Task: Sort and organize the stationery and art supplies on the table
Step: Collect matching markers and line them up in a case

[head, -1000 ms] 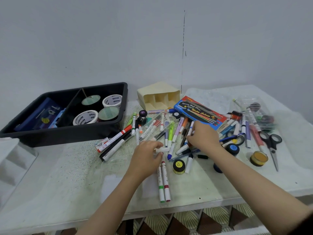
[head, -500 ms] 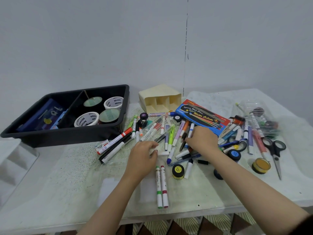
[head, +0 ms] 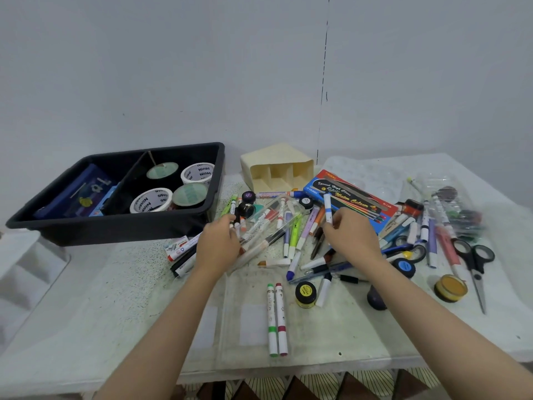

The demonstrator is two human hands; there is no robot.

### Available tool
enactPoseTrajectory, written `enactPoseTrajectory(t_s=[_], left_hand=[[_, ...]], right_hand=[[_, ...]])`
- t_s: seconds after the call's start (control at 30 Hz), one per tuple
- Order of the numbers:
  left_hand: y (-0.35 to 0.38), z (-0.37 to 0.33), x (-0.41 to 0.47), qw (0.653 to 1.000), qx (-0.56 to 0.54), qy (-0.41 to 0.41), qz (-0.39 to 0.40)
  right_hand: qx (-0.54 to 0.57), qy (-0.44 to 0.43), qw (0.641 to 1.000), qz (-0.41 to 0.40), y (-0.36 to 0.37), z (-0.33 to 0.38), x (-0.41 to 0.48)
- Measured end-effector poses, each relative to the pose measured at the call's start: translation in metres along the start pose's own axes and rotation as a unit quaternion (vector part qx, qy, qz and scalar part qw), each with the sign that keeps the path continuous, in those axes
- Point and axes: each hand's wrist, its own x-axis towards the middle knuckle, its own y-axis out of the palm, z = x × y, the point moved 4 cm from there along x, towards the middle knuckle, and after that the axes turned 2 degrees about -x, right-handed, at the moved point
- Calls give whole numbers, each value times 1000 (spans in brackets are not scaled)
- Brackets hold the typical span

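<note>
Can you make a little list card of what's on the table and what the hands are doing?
Right hand: holds a white marker upright
Left hand: on the marker pile, grip unclear
Tray: black, tape rolls inside
Scissors: far right
Near edge: two markers side by side

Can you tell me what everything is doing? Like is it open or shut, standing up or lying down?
right hand, pinching the blue-banded marker upright
left hand, on the marker pile, grip hidden
cream organizer, tipped on its side, slots empty
watercolour box, closed, flat
scissors, shut, lying flat
yellow paint pot, lid on
green and red markers, capped, side by side
black tray, open top, tape rolls inside
</note>
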Motion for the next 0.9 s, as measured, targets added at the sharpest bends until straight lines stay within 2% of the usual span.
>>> enactPoseTrajectory(t_s=[0.2,0.47,0.7,0.9], left_hand=[[-11,14,7,999,38,-9,19],[-5,22,11,992,-90,-70,57],[2,13,22,990,-62,-70,106],[8,-2,37,993,-30,-40,105]], right_hand=[[54,-57,997,-18,-9,-1,-14],[60,-58,996,-20,-4,-9,-22],[43,-68,997,-10,0,-7,-32],[37,-104,994,-26,3,-3,-43]])
